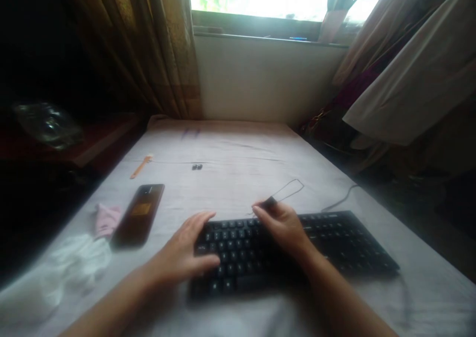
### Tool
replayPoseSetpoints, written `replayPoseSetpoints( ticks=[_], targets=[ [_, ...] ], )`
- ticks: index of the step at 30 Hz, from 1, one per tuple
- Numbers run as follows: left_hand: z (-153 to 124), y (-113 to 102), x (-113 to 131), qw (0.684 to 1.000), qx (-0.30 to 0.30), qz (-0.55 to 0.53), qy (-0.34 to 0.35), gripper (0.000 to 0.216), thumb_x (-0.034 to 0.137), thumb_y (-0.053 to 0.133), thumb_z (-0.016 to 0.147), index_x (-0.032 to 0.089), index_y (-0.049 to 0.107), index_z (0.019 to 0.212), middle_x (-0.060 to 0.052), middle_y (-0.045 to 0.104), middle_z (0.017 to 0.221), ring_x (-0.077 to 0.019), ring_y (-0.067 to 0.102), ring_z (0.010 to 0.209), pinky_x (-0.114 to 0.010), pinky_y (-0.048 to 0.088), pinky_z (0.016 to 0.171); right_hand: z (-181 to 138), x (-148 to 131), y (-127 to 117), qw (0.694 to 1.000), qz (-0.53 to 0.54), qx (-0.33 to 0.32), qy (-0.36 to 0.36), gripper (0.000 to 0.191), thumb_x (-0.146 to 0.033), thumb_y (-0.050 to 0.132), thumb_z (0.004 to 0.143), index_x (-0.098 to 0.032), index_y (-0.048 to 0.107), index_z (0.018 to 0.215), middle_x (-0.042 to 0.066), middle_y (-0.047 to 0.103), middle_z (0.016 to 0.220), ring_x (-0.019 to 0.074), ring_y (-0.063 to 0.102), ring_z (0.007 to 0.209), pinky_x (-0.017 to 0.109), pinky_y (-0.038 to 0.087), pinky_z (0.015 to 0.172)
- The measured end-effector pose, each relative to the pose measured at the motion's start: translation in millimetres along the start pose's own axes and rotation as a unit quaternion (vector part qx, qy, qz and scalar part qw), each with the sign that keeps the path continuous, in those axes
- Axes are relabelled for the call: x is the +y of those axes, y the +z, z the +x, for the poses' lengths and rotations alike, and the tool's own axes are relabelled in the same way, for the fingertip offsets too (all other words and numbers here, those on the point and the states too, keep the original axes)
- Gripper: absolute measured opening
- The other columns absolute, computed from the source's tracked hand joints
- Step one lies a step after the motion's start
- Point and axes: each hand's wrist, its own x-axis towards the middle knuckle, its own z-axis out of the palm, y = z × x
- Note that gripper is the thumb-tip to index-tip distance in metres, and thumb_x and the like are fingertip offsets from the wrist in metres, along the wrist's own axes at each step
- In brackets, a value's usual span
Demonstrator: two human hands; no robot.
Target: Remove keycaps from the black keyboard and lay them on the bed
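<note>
A black keyboard (334, 242) lies on the white cloth-covered table (238, 148) in front of me. My left hand (186, 250) rests flat on the keyboard's left end, fingers stretched out and slightly apart. My right hand (283, 225) hovers over the middle of the keyboard, its fingers pinched on the dark grip of a thin wire keycap puller (288, 190), whose loop points away toward the far right. Two small dark keycaps (197, 167) lie farther back on the cloth.
A dark phone (138, 215) lies left of the keyboard, with a pink cloth (106, 219) and a white cloth (70, 267) beside it. A small orange brush (141, 167) sits farther back. The keyboard cable (340, 199) runs off right. Curtains and a window stand behind.
</note>
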Motion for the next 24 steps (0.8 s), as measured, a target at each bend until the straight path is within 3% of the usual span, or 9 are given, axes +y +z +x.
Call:
replayPoseSetpoints(
  ticks=[5,10,14,18,20,24],
  targets=[
    [-28.4,-5.0,-8.4,0.994,-0.086,0.063,0.027,0.123,0.053,0.091,0.054,0.04,0.022,0.155,-0.009,0.01,0.168,-0.0464,0.016,0.15,-0.07,0.025,0.115,0.8,-3.5,10.6,0.999,0.023,-0.022,0.014,0.035,-0.051,0.072,0.076,-0.017,0.075,0.079,0.005,0.074,0.076,0.0212,0.067,0.073,0.035,0.055,0.072],
    [-45.5,-7.1,-20.3,0.986,-0.131,0.097,0.034,0.135,0.049,0.092,0.054,0.045,0.003,0.155,-0.007,-0.009,0.168,-0.0488,0.005,0.15,-0.075,0.023,0.112,5.5,-3.9,16.8,0.997,0.041,-0.038,0.051,0.039,-0.053,0.075,0.073,-0.017,0.077,0.088,0.004,0.072,0.071,0.017,0.065,0.062,0.031,0.056,0.062],
    [-47.8,-0.5,-27.4,0.982,-0.119,0.135,0.063,0.138,0.032,0.09,0.051,0.048,0.0,0.155,-0.006,-0.01,0.168,-0.0499,0.009,0.149,-0.076,0.026,0.111,2.4,-6.6,18.3,0.996,0.052,-0.048,0.057,0.029,-0.045,0.077,0.075,-0.019,0.077,0.087,0.003,0.073,0.072,0.0166,0.067,0.063,0.031,0.057,0.063],
    [-48.2,6.1,-25.7,0.981,-0.051,0.167,0.086,0.136,0.02,0.084,0.048,0.045,0.005,0.156,-0.006,-0.005,0.168,-0.0483,0.015,0.15,-0.073,0.029,0.113,0.6,-11.2,19.8,0.997,0.026,-0.071,-0.008,0.011,-0.031,0.074,0.079,-0.021,0.078,0.082,0.004,0.077,0.08,0.019,0.072,0.075,0.033,0.06,0.075],
    [-47.7,5.4,-22.7,0.978,-0.024,0.18,0.104,0.133,0.021,0.081,0.049,0.042,0.007,0.157,-0.007,-0.001,0.168,-0.0481,0.017,0.149,-0.071,0.028,0.114,1.9,-12.2,20.6,0.994,0.013,-0.09,-0.059,0.007,-0.026,0.073,0.081,-0.022,0.078,0.081,0.003,0.078,0.082,0.0185,0.072,0.077,0.032,0.06,0.075],
    [-45.7,1.4,-18.1,0.969,-0.045,0.198,0.14,0.126,0.036,0.08,0.056,0.038,0.006,0.158,-0.009,0.005,0.168,-0.0472,0.022,0.148,-0.069,0.03,0.116,3.8,-10.6,21.1,0.986,-0.011,-0.115,-0.117,0.007,-0.021,0.071,0.085,-0.022,0.077,0.084,0.002,0.078,0.081,0.0166,0.073,0.074,0.028,0.06,0.071]
  ],
)
